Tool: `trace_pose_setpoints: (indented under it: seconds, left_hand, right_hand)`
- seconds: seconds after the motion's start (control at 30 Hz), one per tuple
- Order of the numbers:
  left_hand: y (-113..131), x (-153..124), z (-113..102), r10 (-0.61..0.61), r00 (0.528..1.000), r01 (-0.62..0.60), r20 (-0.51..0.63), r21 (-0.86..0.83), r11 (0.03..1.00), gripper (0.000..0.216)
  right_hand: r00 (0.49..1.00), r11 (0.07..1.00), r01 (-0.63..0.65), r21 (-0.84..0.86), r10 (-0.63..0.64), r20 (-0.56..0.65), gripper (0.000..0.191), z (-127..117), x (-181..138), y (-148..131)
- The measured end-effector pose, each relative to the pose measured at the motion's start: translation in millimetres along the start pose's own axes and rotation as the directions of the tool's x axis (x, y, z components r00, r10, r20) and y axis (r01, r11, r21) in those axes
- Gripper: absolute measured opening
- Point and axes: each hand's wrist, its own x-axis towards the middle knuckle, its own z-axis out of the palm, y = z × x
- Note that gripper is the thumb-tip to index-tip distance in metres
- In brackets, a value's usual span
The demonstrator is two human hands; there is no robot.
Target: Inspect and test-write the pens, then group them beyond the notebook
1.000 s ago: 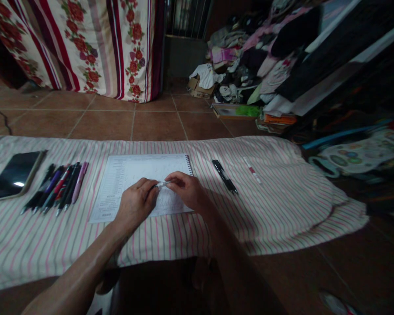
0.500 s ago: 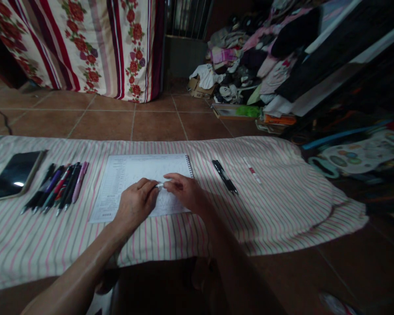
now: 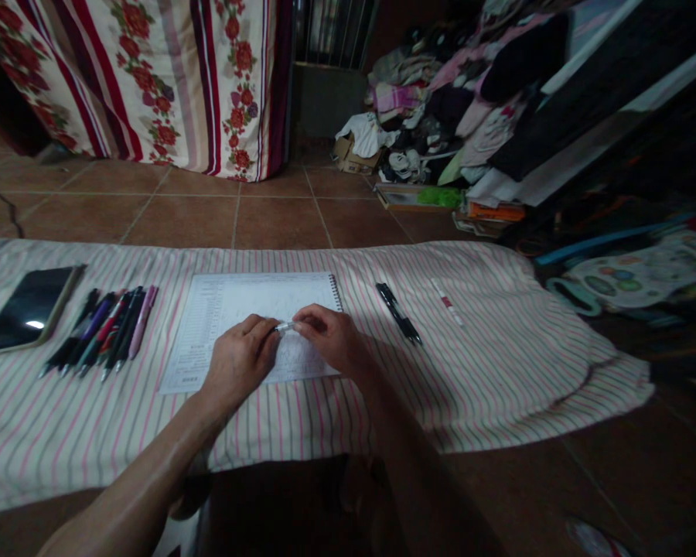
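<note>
Above a spiral-bound notebook, my two hands meet around a pen. Only a short silvery-white stretch of it shows; the rest is hidden by my fingers. My left hand is closed on the pen's left end. From the other side, the thumb and fingertips of my right hand pinch the right end. Two black pens lie side by side right of the notebook. Beyond them is a slim white stick-like piece with a red band.
Several pens in black, purple, red and pink lie in a row on the left. Beside them is a dark-screened tablet or phone. A striped cloth covers the low table. Clothes are heaped at the back right.
The fingers of my right hand have drawn together into a tighter pinch and shifted slightly right, exposing a little more of the pen. My left hand stays in place.
</note>
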Motion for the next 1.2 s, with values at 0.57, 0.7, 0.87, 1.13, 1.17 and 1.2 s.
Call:
trace_pose_setpoints:
  seconds: [0.57, 0.7, 0.87, 1.13, 1.17, 1.2]
  left_hand:
    - [0.0, 1.2, -1.8, -0.054, 0.999, 0.054, 0.009, -0.043, 0.998, 0.024]
    - [0.6, 0.9, -1.4, -0.035, 0.999, 0.035, -0.002, -0.032, 0.999, 0.024]
    - [1.2, 1.0, -0.8, -0.008, 1.000, 0.007, -0.016, -0.022, 1.000, 0.025]
    - [2.0, -0.2, -1.1, 0.017, 1.000, -0.017, 0.000, -0.029, 0.999, 0.025]
    - [2.0, -0.1, -1.2, 0.013, 1.000, -0.013, 0.005, -0.031, 0.999, 0.025]
    - [2.0, 0.0, -1.3, 0.008, 1.000, -0.008, 0.010, -0.031, 0.999, 0.025]
  right_hand:
    - [0.999, 0.999, 0.042, -0.012, -0.042, 0.001, 0.019, 0.7, -1.2, 0.5]
    - [0.998, 0.998, 0.066, -0.025, -0.066, -0.016, 0.010, 1.1, 0.2, 1.1]
    - [0.999, 0.998, 0.043, -0.044, -0.043, 0.001, 0.009, 0.4, 0.1, -0.7]
    - [0.999, 0.991, 0.041, -0.128, -0.037, 0.037, 0.015, -0.2, -1.8, -0.1]
    - [0.999, 0.992, 0.041, -0.120, -0.036, 0.040, 0.016, -0.2, -1.8, 0.2]
    - [0.999, 0.994, 0.037, -0.101, -0.033, 0.040, 0.017, -0.2, -1.7, 0.4]
